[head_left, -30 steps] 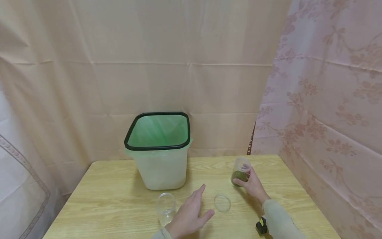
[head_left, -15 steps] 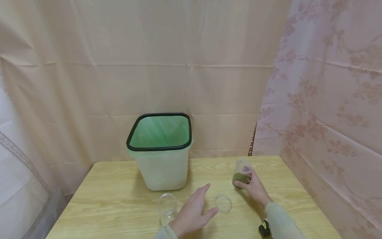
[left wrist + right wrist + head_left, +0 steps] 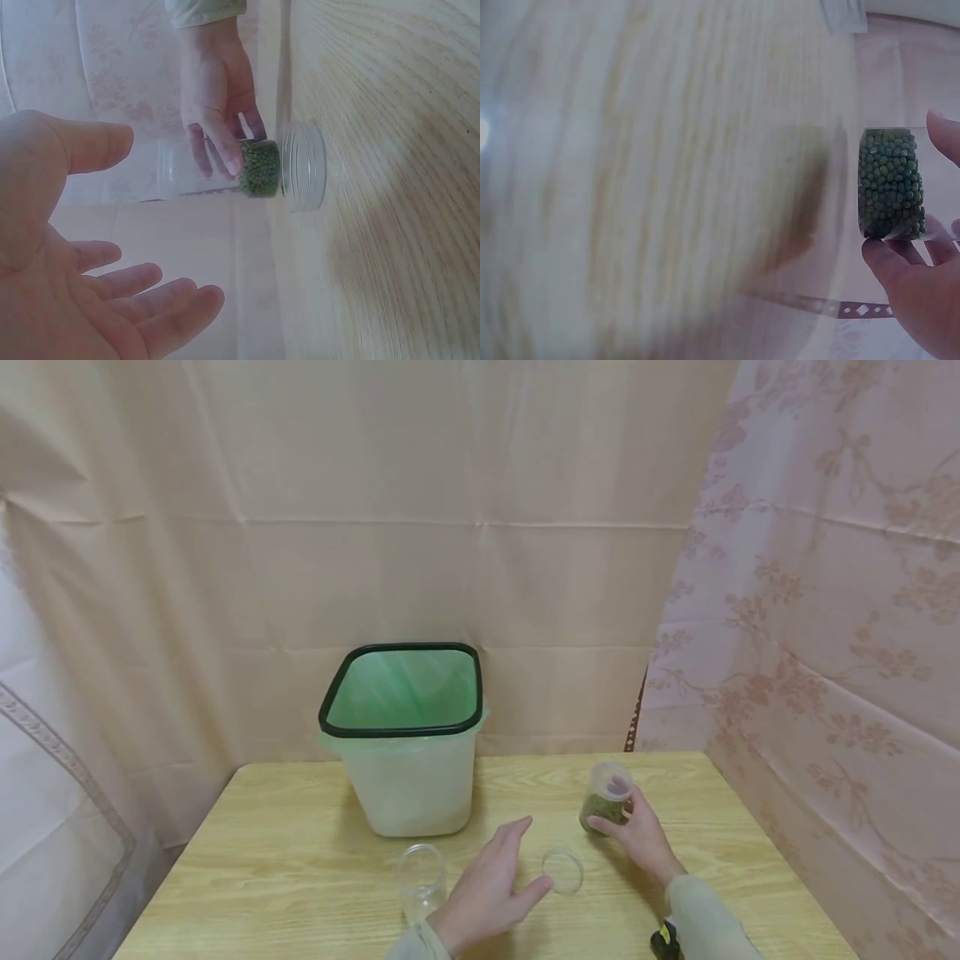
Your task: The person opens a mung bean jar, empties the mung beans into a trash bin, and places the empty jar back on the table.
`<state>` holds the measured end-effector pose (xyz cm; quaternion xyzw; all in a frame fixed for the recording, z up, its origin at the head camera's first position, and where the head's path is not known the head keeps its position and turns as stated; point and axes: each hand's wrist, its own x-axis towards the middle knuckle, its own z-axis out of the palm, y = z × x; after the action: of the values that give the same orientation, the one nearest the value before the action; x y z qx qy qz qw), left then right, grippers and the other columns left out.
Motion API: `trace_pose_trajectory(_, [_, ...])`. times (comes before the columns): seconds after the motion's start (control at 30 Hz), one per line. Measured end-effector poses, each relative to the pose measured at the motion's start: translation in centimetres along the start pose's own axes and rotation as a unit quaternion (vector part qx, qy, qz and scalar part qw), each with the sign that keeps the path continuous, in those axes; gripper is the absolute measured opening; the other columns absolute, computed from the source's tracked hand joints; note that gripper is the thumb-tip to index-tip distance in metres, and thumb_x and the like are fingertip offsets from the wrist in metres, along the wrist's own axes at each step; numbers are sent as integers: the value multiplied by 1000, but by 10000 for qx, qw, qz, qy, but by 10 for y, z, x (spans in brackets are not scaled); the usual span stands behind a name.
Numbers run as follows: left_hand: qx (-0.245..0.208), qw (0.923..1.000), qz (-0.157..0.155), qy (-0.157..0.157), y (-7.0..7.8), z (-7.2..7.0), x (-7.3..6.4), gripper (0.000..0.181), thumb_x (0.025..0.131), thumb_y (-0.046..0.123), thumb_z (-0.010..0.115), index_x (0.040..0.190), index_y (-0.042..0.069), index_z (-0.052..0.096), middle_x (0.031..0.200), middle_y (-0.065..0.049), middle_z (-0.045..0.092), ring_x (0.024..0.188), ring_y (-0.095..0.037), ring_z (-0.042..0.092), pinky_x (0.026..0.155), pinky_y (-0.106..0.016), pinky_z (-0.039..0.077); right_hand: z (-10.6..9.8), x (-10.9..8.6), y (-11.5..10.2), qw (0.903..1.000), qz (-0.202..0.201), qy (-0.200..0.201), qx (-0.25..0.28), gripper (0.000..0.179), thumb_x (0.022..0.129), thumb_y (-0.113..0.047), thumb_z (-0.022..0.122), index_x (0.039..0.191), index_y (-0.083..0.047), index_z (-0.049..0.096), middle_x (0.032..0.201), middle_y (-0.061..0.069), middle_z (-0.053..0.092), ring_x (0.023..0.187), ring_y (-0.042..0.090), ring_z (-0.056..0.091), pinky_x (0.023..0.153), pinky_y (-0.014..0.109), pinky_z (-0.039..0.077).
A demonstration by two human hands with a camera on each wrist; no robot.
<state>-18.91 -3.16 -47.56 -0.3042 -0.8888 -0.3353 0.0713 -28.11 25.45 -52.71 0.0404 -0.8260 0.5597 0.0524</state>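
Note:
My right hand (image 3: 643, 842) grips a clear jar (image 3: 604, 800), part filled with mung beans (image 3: 890, 184), at the right of the table. Fingers and thumb lie around its side, and its mouth has no lid. Whether its base touches the table I cannot tell. My left hand (image 3: 487, 893) is held nearer the front, fingers extended, thumb apart, holding nothing. Between the hands a clear round lid (image 3: 562, 871) lies on the table, near the left thumb in the head view. In the left wrist view, the lid (image 3: 304, 166) shows in front of the jar's base.
A second clear jar (image 3: 422, 878) stands just left of my left hand, partly hidden by it. Behind it is a white bin (image 3: 412, 789) with a green liner and black rim. A small black object (image 3: 663, 942) shows by the right sleeve. Curtains (image 3: 480, 568) hang behind the table.
My left hand has shifted slightly right, its thumb closer to the lid. The right hand keeps its grip on the jar, which has moved only a little. The head view has shifted slightly.

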Motion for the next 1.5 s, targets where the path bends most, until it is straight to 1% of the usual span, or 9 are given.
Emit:
trace_pose_trajectory(0.27, [32,10000,81,42,0,0,3,76,101,51,56,152,-1,35,149,-16,47,130,-33,54,102,-48,49,1,-4,-7,9994,-329,-31,-115,89,84,-17,85,154,-5,32,150,24,43,140,45,38,111,57,35])
trace_pose_trajectory(0.47, [85,9998,116,130,-1,2,2,74,100,48,59,151,-2,37,147,-15,48,129,-31,54,101,-46,50,6,-18,-8,9990,-411,-150,-126,90,83,-19,85,154,-6,31,152,24,41,140,47,36,110,59,34])
trace_pose_trajectory(0.6, [8,9998,166,88,-1,3,0,75,100,49,59,150,-3,37,147,-16,48,128,-32,55,100,-47,51,9,-28,-11,9984,-492,-180,-218,92,82,-19,86,155,-6,31,151,23,41,140,49,35,108,62,34])
trace_pose_trajectory(0.83, [0,9996,216,169,-2,3,1,76,100,50,58,151,-2,35,148,-16,46,130,-32,53,101,-47,50,13,-35,-23,9970,-696,-253,-245,92,81,-19,86,154,-8,33,151,22,42,139,51,36,104,66,36])
trace_pose_trajectory(0.97, [39,9995,216,234,-1,1,2,76,100,49,60,151,-1,35,148,-15,46,130,-32,53,101,-47,50,16,-39,-31,9959,-818,-316,-238,90,81,-19,87,154,-9,35,149,21,44,136,50,40,99,68,41])
trace_pose_trajectory(1.17, [22,9984,357,433,1,0,1,75,99,47,62,150,0,37,147,-14,48,129,-30,55,100,-46,51,23,-45,-39,9943,-993,-299,-229,87,79,-17,88,151,-10,40,139,16,53,127,43,49,91,56,54])
trace_pose_trajectory(1.37, [45,9972,467,585,4,-1,2,72,100,45,62,150,0,38,146,-14,49,129,-29,55,99,-46,51,29,-50,-43,9928,-1106,-271,-380,83,74,-9,90,145,-9,46,135,11,58,123,37,54,88,41,57])
trace_pose_trajectory(1.43, [-2,9968,468,652,5,-2,2,70,99,41,64,150,0,38,144,-13,50,128,-28,55,100,-45,51,31,-52,-45,9914,-1180,-344,-454,82,74,-14,90,144,-8,47,136,11,58,124,38,54,87,44,57])
trace_pose_trajectory(1.5, [-153,9960,463,754,6,-4,2,69,98,38,66,150,2,39,141,-11,52,121,-23,58,95,-40,53,32,-53,-47,9894,-1271,-433,-553,84,74,-19,91,145,-7,47,136,12,58,124,39,54,86,45,57])
